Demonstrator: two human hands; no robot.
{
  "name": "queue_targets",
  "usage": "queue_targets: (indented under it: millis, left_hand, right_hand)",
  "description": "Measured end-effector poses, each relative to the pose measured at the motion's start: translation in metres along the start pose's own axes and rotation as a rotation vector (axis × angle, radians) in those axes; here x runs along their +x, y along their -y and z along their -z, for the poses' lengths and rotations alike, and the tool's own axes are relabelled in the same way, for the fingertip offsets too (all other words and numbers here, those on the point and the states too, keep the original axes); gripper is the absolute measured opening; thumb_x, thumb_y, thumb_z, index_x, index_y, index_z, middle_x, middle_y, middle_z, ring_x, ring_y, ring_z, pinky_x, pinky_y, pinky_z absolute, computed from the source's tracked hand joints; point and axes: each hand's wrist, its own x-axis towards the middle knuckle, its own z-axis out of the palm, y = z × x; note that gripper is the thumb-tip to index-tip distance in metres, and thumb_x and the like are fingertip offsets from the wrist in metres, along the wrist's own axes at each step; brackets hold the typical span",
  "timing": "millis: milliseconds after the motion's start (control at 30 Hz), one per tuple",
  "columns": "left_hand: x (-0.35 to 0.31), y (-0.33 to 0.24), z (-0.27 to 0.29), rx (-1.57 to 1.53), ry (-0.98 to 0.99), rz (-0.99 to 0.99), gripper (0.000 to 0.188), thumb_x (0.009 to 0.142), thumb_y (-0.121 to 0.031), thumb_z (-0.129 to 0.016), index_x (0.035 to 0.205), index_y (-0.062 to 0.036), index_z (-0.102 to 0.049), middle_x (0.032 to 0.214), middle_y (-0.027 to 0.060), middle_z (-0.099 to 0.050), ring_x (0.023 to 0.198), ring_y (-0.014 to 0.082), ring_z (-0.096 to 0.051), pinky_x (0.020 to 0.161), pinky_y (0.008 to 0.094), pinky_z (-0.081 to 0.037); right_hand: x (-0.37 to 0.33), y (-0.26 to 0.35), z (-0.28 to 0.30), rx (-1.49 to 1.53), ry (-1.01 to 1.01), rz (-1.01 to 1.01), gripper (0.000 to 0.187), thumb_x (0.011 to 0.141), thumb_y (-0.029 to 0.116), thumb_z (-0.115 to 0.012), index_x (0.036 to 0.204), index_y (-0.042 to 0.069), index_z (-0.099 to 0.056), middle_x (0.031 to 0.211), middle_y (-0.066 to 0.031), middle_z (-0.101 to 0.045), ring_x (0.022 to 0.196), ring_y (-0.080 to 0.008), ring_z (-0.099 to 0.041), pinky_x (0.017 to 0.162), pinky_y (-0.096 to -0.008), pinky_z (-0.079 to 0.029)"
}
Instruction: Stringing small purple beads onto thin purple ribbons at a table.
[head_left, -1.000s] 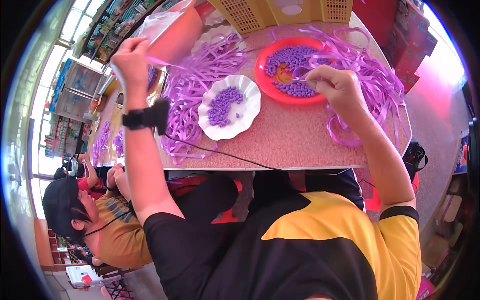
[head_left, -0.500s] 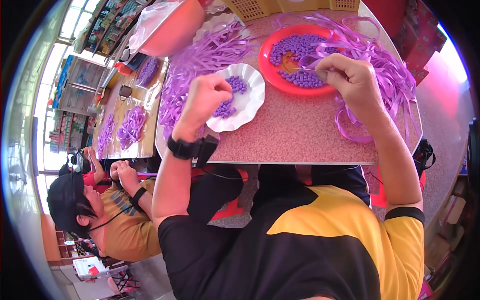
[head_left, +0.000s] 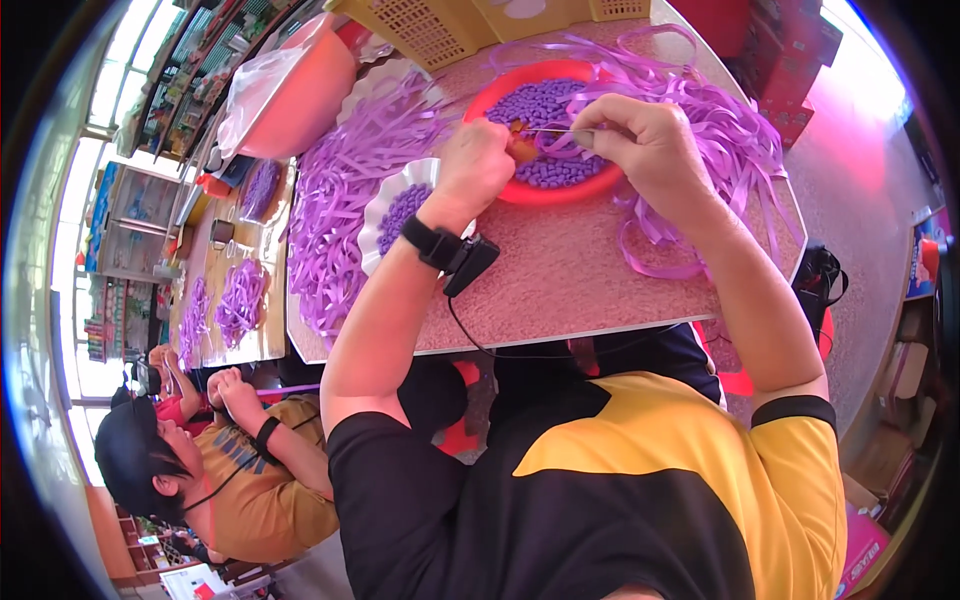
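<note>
My right hand (head_left: pixel 645 145) is over a red plate (head_left: pixel 480 105) of small purple beads (head_left: pixel 555 172), pinching a thin needle (head_left: pixel 545 130). A purple ribbon loops under the needle near my fingertips. My left hand (head_left: pixel 470 170) is closed at the plate's left side, fingertips close to the needle's tip. What it pinches, if anything, is too small to make out. Left of my wrist, a white wavy-edged plate (head_left: pixel 373 225) holds more purple beads, partly hidden by my forearm.
Loose purple ribbons (head_left: pixel 345 200) lie left of the plates, and another pile (head_left: pixel 740 150) lies right. A yellow basket (head_left: pixel 430 30) and a pink basin (head_left: pixel 300 95) stand at the back. At left, a co-worker (head_left: pixel 240 460) sits near a wooden table (head_left: pixel 270 330).
My left hand has moved from the white plate to the red plate, close to the needle in my right hand. The whole view has shifted, with the table farther left.
</note>
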Motion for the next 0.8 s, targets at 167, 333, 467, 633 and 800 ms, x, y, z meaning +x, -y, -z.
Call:
queue_targets:
  millis: [167, 333, 467, 633, 800]
  left_hand:
    - [-0.001, 0.006, -0.005, 0.049, 0.052, -0.029, 0.014, 0.072, -0.005, -0.059, 0.079, 0.0002, -0.070, 0.080, 0.0245, -0.067, 0.079, 0.0414, -0.067, 0.070, 0.0490, -0.052]
    - [-0.004, 0.005, 0.003, -0.526, -0.109, 0.190, 0.012, 0.079, -0.002, -0.066, 0.088, 0.0050, -0.071, 0.074, 0.0154, -0.069, 0.069, 0.0243, -0.068, 0.063, 0.0381, -0.053]
    - [-0.016, -0.017, 0.041, -1.473, 0.069, 0.551, 0.019, 0.097, -0.004, -0.057, 0.112, 0.0060, -0.064, 0.091, 0.0087, -0.066, 0.077, 0.0183, -0.062, 0.067, 0.0285, -0.051]
    - [-0.036, -0.031, 0.035, -1.866, 0.017, 0.480, 0.018, 0.096, -0.004, -0.059, 0.110, 0.0072, -0.064, 0.096, 0.0100, -0.066, 0.084, 0.0184, -0.063, 0.069, 0.0299, -0.052]
    - [-0.042, -0.040, 0.027, -1.913, 0.015, 0.436, 0.018, 0.096, -0.004, -0.060, 0.113, 0.0030, -0.061, 0.097, 0.0093, -0.066, 0.083, 0.0179, -0.063, 0.067, 0.0306, -0.051]
  right_hand:
    - [-0.002, 0.011, 0.001, 0.019, 0.006, 0.012, 0.012, 0.086, -0.002, -0.064, 0.097, -0.002, -0.068, 0.083, -0.0055, -0.071, 0.082, -0.0100, -0.067, 0.076, -0.0254, -0.052]
    - [-0.001, 0.008, -0.001, -0.021, 0.000, 0.009, 0.013, 0.086, -0.001, -0.066, 0.099, -0.001, -0.069, 0.083, -0.0062, -0.072, 0.080, -0.0109, -0.067, 0.075, -0.0260, -0.052]
    - [-0.002, 0.005, -0.002, -0.105, -0.007, -0.004, 0.014, 0.085, 0.001, -0.067, 0.099, 0.000, -0.069, 0.080, -0.0076, -0.071, 0.077, -0.0112, -0.067, 0.072, -0.0264, -0.052]
    - [-0.002, 0.008, -0.006, -0.179, 0.002, 0.006, 0.015, 0.085, 0.001, -0.067, 0.100, 0.001, -0.070, 0.078, -0.0090, -0.071, 0.076, -0.0116, -0.068, 0.070, -0.0272, -0.053]
    - [-0.002, 0.001, -0.010, -0.147, 0.010, 0.026, 0.016, 0.085, 0.000, -0.065, 0.100, 0.002, -0.070, 0.082, -0.0120, -0.072, 0.076, -0.0155, -0.070, 0.070, -0.0293, -0.053]
